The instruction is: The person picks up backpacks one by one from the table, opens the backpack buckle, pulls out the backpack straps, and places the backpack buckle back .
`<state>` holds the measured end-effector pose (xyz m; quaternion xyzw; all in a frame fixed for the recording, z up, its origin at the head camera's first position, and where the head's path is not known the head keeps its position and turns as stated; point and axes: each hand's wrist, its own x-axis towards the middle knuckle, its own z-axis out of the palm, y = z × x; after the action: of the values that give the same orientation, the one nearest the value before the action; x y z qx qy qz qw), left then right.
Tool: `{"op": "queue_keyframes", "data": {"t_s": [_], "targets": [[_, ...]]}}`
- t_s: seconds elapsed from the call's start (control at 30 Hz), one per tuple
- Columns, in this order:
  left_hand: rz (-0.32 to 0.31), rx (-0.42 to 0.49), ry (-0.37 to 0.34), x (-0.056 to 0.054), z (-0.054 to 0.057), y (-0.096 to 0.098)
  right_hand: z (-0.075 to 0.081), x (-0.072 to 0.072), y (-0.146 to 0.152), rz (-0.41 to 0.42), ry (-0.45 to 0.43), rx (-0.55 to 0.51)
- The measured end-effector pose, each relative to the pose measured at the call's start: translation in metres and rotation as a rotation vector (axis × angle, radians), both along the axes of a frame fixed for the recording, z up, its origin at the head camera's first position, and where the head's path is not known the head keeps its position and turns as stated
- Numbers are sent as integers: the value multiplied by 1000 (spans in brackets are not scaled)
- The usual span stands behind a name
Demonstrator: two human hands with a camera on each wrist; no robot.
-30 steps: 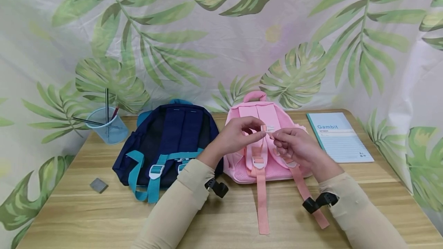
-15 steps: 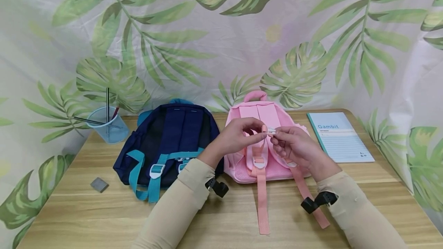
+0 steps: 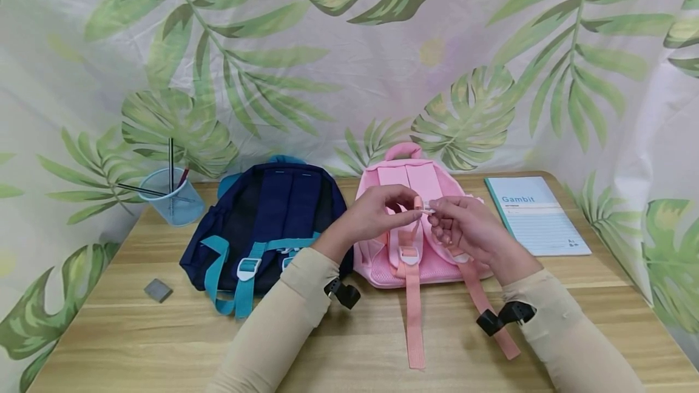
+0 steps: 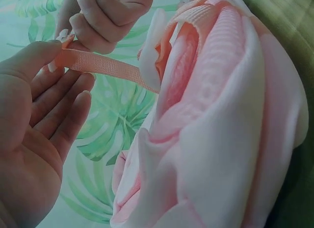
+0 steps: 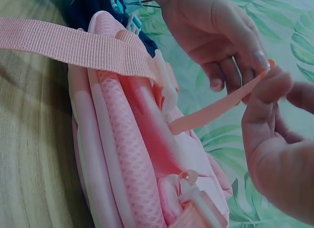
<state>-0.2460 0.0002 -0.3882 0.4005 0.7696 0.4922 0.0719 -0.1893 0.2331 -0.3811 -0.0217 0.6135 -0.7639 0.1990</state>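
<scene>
A pink backpack [image 3: 423, 178] lies with its shoulder straps facing up. Above it, my left hand [image 3: 375, 216] pinches a thin peach webbing strap [image 4: 108, 67] between thumb and fingers. From the other side my right hand [image 3: 468, 223] pinches the small white plastic buckle [image 3: 428, 206] at the strap's end, with its fingertips covering part of it. In the left wrist view the strap runs taut from the backpack up to both hands. Two wider peach strap tails, the left one [image 3: 415, 320] and the right one [image 3: 486, 305], hang down onto the table.
To the left lies a navy backpack [image 3: 286, 205] with teal straps. A blue mesh pencil cup [image 3: 185, 208] with several pencils stands at the back left, and a grey eraser [image 3: 158, 290] lies before it. A Gambit notebook [image 3: 535, 217] rests on the wooden table [image 3: 349, 350] at the right.
My right fingers have shifted slightly on the white buckle, which turned a little and shows less now. My left hand holds the strap in nearly the same place. Both backpacks stay put.
</scene>
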Motion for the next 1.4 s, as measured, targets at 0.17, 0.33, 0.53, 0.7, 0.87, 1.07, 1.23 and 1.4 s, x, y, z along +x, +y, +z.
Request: {"op": "queue_keyframes", "data": {"t_s": [0.17, 0.33, 0.53, 0.7, 0.87, 1.07, 1.23, 1.4], "targets": [[-18, -117, -84, 0, -8, 2, 2, 0, -1, -18, -4, 21], [-7, -191, -81, 2, -15, 5, 2, 0, 1, -10, -10, 19], [17, -183, -96, 4, -17, 6, 2, 0, 2, 6, 6, 39], [22, -184, -106, 5, -17, 6, 3, 0, 2, 1, 6, 26], [24, -176, -109, 5, -19, 5, 3, 0, 2, -28, -6, 0], [15, -174, -106, 4, -22, 5, 6, 1, 1, -41, -1, -45], [-2, -171, -92, 3, -27, 6, 12, 3, 0, -45, 9, -66], [-11, -169, -37, 3, -29, 8, 16, 5, -1, -39, 19, -106]]}}
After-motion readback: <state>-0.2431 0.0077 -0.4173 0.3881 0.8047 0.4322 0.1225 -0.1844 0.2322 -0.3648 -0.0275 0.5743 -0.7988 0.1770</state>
